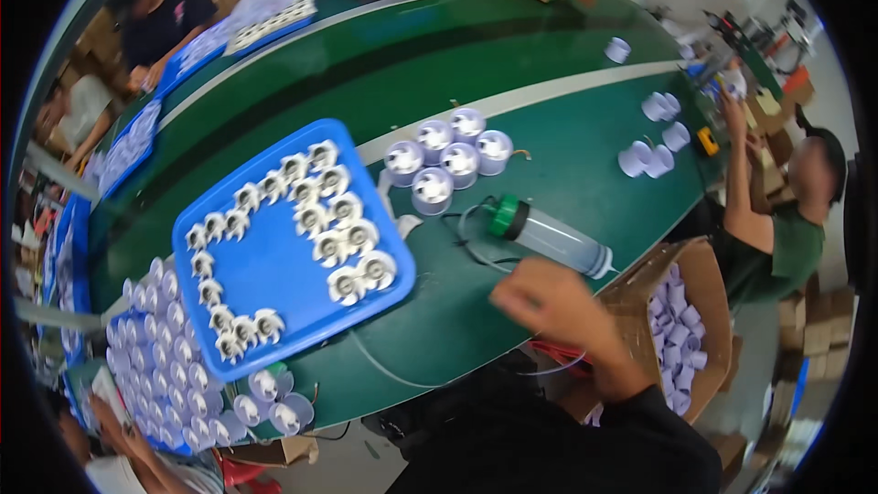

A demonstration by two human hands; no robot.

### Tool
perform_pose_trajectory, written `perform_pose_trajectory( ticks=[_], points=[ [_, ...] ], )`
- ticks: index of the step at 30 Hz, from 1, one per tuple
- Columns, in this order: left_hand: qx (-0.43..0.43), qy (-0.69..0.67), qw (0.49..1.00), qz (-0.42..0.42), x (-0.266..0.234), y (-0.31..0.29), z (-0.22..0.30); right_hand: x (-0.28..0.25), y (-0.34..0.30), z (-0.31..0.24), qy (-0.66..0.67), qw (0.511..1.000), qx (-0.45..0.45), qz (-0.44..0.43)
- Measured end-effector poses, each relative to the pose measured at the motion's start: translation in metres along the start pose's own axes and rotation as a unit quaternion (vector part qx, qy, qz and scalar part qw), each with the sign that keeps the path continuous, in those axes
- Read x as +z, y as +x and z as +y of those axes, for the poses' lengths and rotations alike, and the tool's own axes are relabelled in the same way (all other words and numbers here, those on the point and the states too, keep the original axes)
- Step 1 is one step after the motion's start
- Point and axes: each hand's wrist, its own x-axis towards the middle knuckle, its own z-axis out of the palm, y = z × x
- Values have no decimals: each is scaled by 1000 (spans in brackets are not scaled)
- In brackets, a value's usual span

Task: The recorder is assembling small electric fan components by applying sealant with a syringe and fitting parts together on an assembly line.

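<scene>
A black fabric sleeve (658,448) lies nearest the camera, leading to the bare right hand (544,304). Its fingers look bent inward and bunched, but blur hides the fingertips, so I cannot tell whether they pinch anything. The left hand is out of view.

The large clear plastic syringe-shaped barrel with a green cap (560,242) lies on the smooth green tabletop (549,142), just beyond the knuckles; contact is unclear. I judge this a reach or a pause beside the barrel. Gripping it would call for spreading the fingers around its round wall while keeping the thin looped hose clear.

The barrel is glossy and cylindrical, its cap thick and ringed in black. Near it stand 6 smooth, pale lilac plastic cups (432,192) with white pieces inside. A shallow, round-cornered blue plastic tray (274,270) carries white, curved-finned parts (343,210) with metallic-looking round centres. Lower right, a matte brown cardboard box (633,316) holds loosely heaped lilac cups (675,334).
</scene>
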Motion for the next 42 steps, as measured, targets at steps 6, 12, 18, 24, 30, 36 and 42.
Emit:
perform_pose_trajectory(
  ticks=[6, 12, 18, 24, 30, 36, 42],
  points=[
    [80, -107, 985, 113, -29, -96, -27, -158, -31, 172, -371, 835, 262, 310],
    [78, -158, 947, 269, -73, -199, 98, -219, -42, 266, -379, 776, 466, 193],
    [133, -179, 938, 267, -55, -349, 315, -192, -21, 255, -412, 814, 306, 271],
    [78, -519, 847, -86, 57, -466, 481, -60, 8, 62, -147, 948, 195, 204],
    [331, -383, 845, -172, 100, -482, 528, 66, 1, -30, -50, 980, 187, 41],
    [335, -264, 877, -222, 106, -459, 518, 74, 6, -45, -3, 964, 265, 32],
    [316, -255, 904, -136, 114, -454, 511, 68, 11, -18, -82, 996, 39, -14]
  ],
)
